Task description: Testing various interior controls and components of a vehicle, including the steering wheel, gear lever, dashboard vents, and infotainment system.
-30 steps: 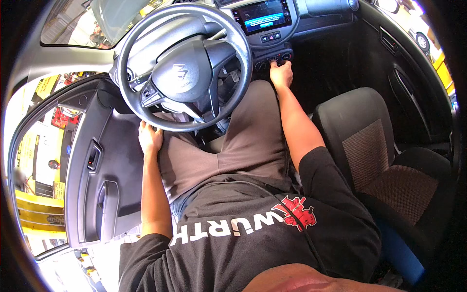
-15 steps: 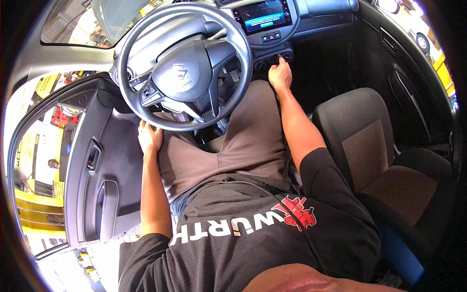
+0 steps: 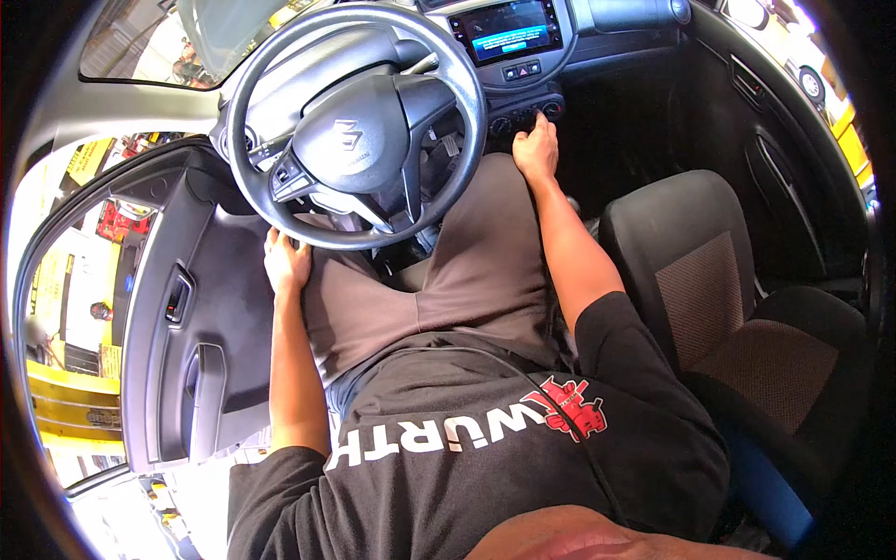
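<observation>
In the driver's space of a car, my left hand is at the lower left of the steering wheel. Its fingers are bent at the rim, partly hidden by it, with the thumb beside them. My right hand reaches to the dark control panel low on the centre dash, which carries round knobs. One finger stretches up to the panel, the rest curled in; the exact part under the fingertip is hidden. Above the panel are a row of small buttons and a lit touchscreen.
The front passenger seat stands to my right, with the passenger door beyond it. On my left the driver's door stands close, with a handle. Through the windscreen a raised bonnet shows.
My right hand has shifted slightly, its fingertip a little lower and further right on the panel. The left hand has stayed at the wheel rim.
</observation>
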`<state>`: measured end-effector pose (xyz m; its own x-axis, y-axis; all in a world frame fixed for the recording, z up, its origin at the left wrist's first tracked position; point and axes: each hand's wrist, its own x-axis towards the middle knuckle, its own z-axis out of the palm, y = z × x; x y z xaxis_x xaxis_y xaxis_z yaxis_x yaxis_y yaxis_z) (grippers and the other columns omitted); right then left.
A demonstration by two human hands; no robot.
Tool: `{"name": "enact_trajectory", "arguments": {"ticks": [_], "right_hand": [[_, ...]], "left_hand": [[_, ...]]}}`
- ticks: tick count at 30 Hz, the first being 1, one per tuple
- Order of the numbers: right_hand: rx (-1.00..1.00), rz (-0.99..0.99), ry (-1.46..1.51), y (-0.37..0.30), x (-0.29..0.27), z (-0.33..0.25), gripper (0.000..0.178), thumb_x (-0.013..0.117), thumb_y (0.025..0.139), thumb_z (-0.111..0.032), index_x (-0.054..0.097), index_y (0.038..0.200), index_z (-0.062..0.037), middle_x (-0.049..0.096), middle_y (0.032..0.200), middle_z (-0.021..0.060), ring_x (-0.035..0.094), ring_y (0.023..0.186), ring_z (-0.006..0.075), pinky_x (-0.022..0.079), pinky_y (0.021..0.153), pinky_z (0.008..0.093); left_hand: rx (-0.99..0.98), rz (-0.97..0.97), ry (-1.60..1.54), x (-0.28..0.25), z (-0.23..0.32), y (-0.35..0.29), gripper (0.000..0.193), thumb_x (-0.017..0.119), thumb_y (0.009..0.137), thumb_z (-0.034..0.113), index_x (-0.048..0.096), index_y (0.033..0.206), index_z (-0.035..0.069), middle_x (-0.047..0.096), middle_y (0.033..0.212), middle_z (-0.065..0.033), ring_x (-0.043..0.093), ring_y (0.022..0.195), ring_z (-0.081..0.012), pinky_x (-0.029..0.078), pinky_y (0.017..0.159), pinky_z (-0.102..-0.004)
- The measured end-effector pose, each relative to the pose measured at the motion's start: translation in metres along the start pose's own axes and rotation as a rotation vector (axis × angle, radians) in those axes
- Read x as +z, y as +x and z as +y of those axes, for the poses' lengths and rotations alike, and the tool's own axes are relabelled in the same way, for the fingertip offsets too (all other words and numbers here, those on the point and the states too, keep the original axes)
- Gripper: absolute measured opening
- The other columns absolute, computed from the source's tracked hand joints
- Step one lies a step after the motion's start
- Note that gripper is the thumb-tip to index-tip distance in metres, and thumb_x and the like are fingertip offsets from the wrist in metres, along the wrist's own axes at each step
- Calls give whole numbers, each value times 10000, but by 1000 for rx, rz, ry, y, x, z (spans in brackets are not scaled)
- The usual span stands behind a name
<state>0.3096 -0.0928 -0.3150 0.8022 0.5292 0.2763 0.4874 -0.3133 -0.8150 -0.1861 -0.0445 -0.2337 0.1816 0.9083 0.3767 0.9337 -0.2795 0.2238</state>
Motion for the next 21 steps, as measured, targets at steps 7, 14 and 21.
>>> {"name": "enact_trajectory", "arguments": {"ticks": [7,14,21], "right_hand": [[-48,-37,-115,2,-8,-3,649,615,901,-190,477,1521,-57,582,1347,209,566,1268,404,476,1080,498],[-86,-147,-337,17,-30,-20,580,626,904,-227,542,1450,-51,603,1359,208,565,1297,401,480,1086,501],[-69,-152,-278,-39,-22,-35,611,640,900,-294,519,1426,-6,558,1376,255,545,1286,443,464,1050,573]], "left_hand": [[4,6,10,3,2,2,439,658,927,323,670,1258,35,586,1383,-200,537,1294,-414,468,1085,-481],[5,-7,28,-1,3,2,425,666,918,310,673,1244,36,593,1360,-188,545,1276,-412,473,1075,-481],[-5,-10,21,0,5,2,434,668,916,321,673,1247,40,590,1370,-185,540,1284,-410,469,1079,-478]]}}
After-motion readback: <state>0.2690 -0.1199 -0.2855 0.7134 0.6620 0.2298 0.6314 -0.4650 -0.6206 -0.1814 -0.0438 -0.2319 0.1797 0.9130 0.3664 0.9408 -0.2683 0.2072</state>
